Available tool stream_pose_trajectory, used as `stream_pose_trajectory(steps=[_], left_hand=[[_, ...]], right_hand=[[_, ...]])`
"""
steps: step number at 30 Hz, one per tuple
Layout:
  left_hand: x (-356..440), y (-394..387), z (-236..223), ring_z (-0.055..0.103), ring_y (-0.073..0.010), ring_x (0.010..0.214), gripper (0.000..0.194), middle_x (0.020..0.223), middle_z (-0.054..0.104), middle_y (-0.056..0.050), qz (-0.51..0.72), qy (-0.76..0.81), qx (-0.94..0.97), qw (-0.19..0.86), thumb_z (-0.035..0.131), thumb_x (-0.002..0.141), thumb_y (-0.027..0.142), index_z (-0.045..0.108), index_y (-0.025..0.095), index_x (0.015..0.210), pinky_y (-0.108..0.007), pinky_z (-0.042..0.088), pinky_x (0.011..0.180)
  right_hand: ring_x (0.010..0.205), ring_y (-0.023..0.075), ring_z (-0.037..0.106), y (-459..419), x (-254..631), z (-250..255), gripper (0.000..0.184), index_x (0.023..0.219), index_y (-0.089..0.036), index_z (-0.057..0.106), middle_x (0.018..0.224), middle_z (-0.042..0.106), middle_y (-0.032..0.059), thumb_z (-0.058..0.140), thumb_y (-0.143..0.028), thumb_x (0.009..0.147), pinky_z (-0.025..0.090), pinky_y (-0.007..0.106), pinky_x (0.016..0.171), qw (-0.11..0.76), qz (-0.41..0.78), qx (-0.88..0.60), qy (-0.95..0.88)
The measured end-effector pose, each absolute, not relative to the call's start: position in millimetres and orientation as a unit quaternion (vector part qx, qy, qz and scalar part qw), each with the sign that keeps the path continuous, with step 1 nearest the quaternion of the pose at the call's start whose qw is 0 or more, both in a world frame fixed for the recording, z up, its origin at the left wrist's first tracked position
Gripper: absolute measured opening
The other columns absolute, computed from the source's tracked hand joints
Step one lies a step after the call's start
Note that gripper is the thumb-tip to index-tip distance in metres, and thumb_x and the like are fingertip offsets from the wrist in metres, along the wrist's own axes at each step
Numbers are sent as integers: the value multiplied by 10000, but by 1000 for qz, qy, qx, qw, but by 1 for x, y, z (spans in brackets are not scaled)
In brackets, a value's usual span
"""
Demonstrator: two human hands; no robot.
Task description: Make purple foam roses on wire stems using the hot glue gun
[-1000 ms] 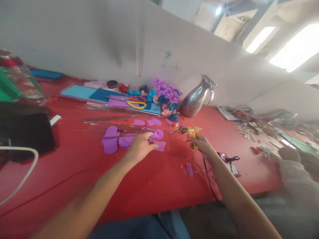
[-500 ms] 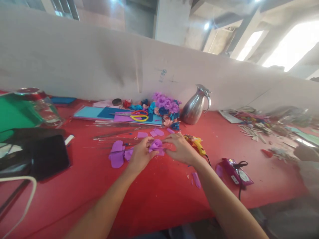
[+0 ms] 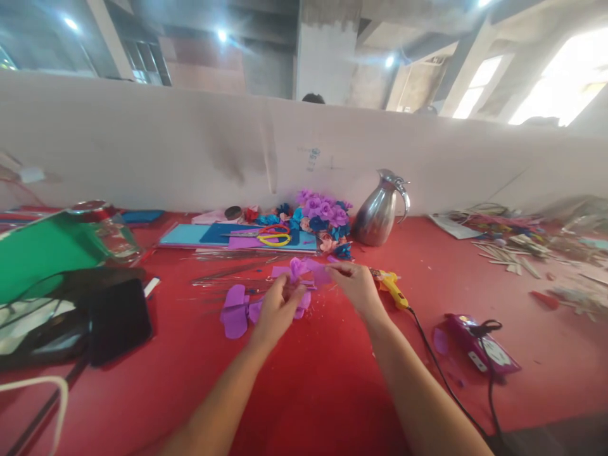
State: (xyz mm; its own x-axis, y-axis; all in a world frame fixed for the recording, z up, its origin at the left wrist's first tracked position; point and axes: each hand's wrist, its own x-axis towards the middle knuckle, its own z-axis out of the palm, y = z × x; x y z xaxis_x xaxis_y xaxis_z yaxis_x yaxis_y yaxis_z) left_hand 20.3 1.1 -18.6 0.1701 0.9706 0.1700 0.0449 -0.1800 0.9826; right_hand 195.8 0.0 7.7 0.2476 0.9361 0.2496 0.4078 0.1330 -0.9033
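Over the middle of the red table, my left hand (image 3: 279, 309) is closed on a purple paper flower (image 3: 297, 268), its curled head rising above the fingers. A flat purple paper petal (image 3: 320, 273) reaches from the flower to my right hand (image 3: 357, 286), whose thumb and fingers pinch its outer edge. Whether the petal is joined to the flower I cannot tell. Beside my left hand lie loose purple petals (image 3: 235, 311), some partly covered by it. A yellow glue gun (image 3: 393, 289) rests just right of my right hand.
Scissors (image 3: 275, 237) lie on stacked coloured paper (image 3: 185, 235) at the back. Finished paper flowers (image 3: 325, 212), a steel jug (image 3: 379, 212) and thin wires (image 3: 223, 275) are nearby. A magenta box (image 3: 489, 345) with cords sits right; a black phone (image 3: 118, 323) lies left.
My right hand has moved right, away from the flower, and the petal between the hands now shows stretched out. The view has tilted up, and the table things appear shifted right and lower.
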Motion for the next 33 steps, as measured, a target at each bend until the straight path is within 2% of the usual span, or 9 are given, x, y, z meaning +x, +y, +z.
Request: stream_pose_trajectory(steps=[2, 5, 9, 13, 18, 22, 27, 33], left_hand=[[21, 1, -22, 523, -129, 689, 265, 777, 594, -4, 503, 410, 572, 501, 522, 860, 450, 590, 194, 880, -236, 392, 633], [21, 0, -24, 432, -110, 605, 303, 660, 494, 25, 508, 396, 545, 537, 500, 876, 480, 607, 198, 845, -222, 348, 570], [23, -3, -23, 414, -102, 624, 273, 673, 470, 21, 518, 354, 518, 581, 559, 856, 458, 623, 194, 834, -213, 343, 575], [26, -5, -20, 465, -99, 678, 269, 733, 539, -1, 527, 323, 462, 636, 644, 799, 450, 644, 182, 779, -206, 387, 625], [31, -5, -19, 467, -82, 637, 259, 707, 560, 5, 533, 325, 388, 678, 771, 682, 394, 661, 166, 733, -190, 408, 609], [35, -5, -20, 513, -87, 650, 240, 722, 603, 6, 540, 322, 361, 689, 808, 639, 347, 670, 170, 722, -210, 437, 635], [36, -5, -23, 561, -121, 755, 262, 764, 647, -13, 550, 329, 357, 680, 837, 585, 371, 688, 176, 677, -262, 464, 738], [35, -6, -21, 570, -125, 740, 248, 763, 655, -18, 553, 350, 355, 667, 834, 583, 350, 699, 169, 684, -282, 468, 722]], right_hand=[[665, 174, 592, 2, 200, 3, 247, 800, -172, 773, 710, 721, 30, 638, -355, 704, 405, 279, 627, 559, 321, -583, -494], [549, 125, 508, 3, 200, 2, 263, 753, -164, 776, 582, 662, -3, 698, -385, 634, 348, 258, 555, 600, 370, -565, -429], [506, 90, 446, 1, 194, 5, 233, 677, -169, 768, 525, 617, -19, 764, -368, 556, 313, 248, 525, 636, 427, -530, -363], [516, 88, 475, -3, 184, 9, 242, 641, -164, 759, 529, 622, -8, 812, -362, 511, 323, 240, 517, 653, 493, -482, -313], [520, 77, 495, -10, 173, 13, 252, 622, -155, 751, 537, 635, -4, 844, -330, 466, 357, 225, 524, 667, 553, -434, -249], [536, 85, 519, -12, 167, 13, 240, 648, -164, 754, 560, 657, 0, 836, -323, 489, 378, 226, 534, 680, 560, -411, -234], [534, 99, 518, -16, 162, 11, 203, 692, -175, 754, 570, 658, -6, 804, -320, 559, 408, 252, 558, 700, 520, -408, -270], [573, 118, 548, -21, 157, 14, 162, 723, -192, 745, 616, 674, -1, 757, -327, 635, 427, 263, 576, 711, 467, -422, -312]])
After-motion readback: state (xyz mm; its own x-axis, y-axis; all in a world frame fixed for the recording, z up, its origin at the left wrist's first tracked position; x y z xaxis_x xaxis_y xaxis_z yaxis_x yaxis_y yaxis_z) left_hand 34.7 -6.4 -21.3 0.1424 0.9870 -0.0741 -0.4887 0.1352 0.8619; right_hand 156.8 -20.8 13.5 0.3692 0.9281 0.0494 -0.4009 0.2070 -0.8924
